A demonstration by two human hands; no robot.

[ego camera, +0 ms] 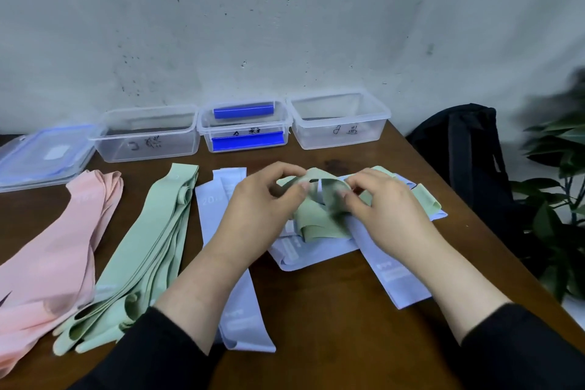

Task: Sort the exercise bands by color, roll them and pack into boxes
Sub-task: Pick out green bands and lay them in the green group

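Both hands hold one crumpled green band point(319, 215) above a mixed heap of blue bands point(319, 255) at the table's centre right. My left hand point(256, 209) pinches the band's left part; my right hand point(383, 209) pinches its right part. Sorted piles lie to the left: pink bands point(57, 250), green bands point(152, 244) and blue bands point(212, 209). Three clear boxes stand along the wall: left box point(148, 136), middle box point(245, 128) with blue clips, right box point(338, 120).
Stacked clear lids point(47, 155) with blue seals lie at the far left. A black bag point(468, 149) leans at the table's right edge, with a green plant point(557, 174) behind it. The brown table point(332, 326) shows bare wood in front.
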